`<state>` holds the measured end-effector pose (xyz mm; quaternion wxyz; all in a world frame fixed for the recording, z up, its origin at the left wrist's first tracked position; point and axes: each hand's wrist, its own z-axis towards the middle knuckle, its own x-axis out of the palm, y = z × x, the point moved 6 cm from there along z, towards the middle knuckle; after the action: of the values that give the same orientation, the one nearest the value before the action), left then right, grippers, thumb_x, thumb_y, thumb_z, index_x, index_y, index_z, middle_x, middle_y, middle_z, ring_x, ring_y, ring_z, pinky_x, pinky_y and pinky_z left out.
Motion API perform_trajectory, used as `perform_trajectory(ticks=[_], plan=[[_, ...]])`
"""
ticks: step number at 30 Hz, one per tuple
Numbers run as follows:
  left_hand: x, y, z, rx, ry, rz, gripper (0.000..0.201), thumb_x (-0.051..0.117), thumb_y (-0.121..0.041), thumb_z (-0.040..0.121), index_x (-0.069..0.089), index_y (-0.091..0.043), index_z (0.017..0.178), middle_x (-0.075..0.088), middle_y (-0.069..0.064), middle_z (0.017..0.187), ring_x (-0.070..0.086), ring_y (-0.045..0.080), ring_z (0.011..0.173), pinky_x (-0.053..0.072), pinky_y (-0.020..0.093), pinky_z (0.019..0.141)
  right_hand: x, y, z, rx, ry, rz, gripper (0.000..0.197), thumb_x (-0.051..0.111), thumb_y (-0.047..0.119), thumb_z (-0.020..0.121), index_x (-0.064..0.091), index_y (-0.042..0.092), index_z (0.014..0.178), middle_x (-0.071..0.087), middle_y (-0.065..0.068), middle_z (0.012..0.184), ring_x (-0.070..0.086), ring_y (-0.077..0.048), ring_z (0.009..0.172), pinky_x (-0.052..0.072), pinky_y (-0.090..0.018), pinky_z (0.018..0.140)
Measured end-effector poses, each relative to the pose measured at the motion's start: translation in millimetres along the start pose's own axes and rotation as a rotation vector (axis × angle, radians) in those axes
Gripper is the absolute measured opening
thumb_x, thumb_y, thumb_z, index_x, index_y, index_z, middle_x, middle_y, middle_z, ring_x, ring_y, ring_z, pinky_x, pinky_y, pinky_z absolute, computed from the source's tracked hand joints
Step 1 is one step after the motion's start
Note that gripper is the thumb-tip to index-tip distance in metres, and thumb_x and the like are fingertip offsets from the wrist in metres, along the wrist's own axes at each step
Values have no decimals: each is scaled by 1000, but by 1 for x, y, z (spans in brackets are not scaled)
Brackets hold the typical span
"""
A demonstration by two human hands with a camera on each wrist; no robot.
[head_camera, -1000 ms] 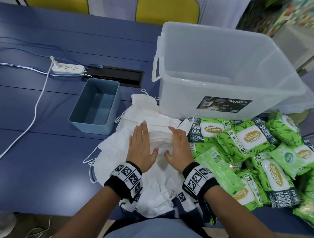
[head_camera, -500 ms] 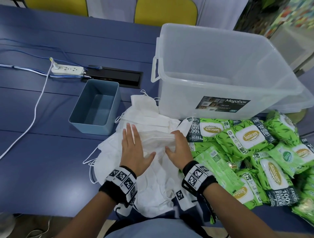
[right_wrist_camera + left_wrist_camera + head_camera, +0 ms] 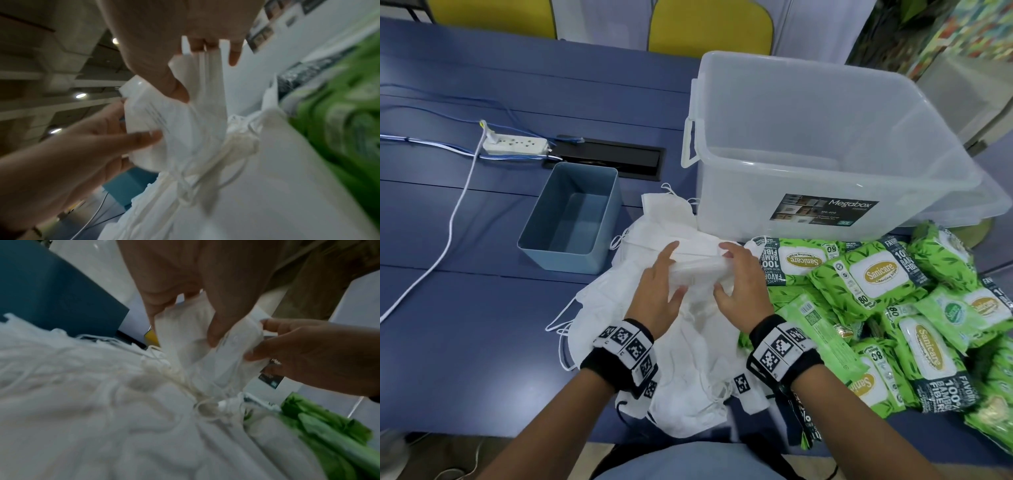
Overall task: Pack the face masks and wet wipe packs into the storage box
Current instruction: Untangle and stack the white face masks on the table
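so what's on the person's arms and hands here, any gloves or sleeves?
No gloves and no sleeves in view: both forearms are bare. The left hand and right hand each have a black wristband carrying a ring of white square tiles printed with black fiducial-style patterns; the right one looks the same. A dark cable or strap hangs below the right wrist.

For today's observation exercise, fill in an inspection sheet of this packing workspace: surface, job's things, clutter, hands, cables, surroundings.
Surface: blue table.
Job's things: clear storage box with nothing packed in it; white face masks piled in front; green wet wipe packs heaped to the right.
Clutter: small blue bin.
Hands: left hand and right hand grip a stack of masks between them.
Cables: power strip, white cord, blue wires.
Surroundings: yellow chairs behind the table.
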<state>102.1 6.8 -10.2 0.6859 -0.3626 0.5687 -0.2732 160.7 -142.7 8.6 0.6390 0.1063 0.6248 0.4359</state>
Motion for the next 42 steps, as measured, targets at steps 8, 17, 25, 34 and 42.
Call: perform_trajectory(ticks=[8,17,25,34,42], plan=[[23,11,-7,-33,-23,128,33,54,8,84,49,3,117,49,19,115,46,35,101,36,37,89,20,-27,-12,115,68,-51,38,57,-1,77,52,4,114,52,-13,113,44,-29,108,37,-39,97],[-49,-11,5,-141,-390,-553,60,66,-35,75,37,-25,126,53,-5,111,54,-5,98,44,15,85,-13,17,5,155,29,404,27,70,25,82,58,13,103,65,5,90,61,-10,82,46,-16,72],[-63,-9,0,-433,-337,-1014,60,83,-18,67,57,-2,118,69,13,110,67,30,98,58,36,74,35,53,-5,464,190,919,28,73,16,81,61,15,107,70,-9,109,67,-24,99,55,-41,86],[-96,43,-58,-556,-615,-755,19,72,-14,83,63,-12,100,69,-5,89,65,10,76,54,18,58,50,24,-27,266,418,196,54,75,46,75,50,19,114,51,4,111,50,-15,106,43,-30,93],[-135,54,-107,-653,-802,-803,14,62,-28,92,59,-18,101,64,-12,77,59,-7,49,45,9,43,95,11,-94,-294,898,-583,125,69,74,55,-11,44,146,-32,-7,153,-28,-37,139,-12,-67,105]])
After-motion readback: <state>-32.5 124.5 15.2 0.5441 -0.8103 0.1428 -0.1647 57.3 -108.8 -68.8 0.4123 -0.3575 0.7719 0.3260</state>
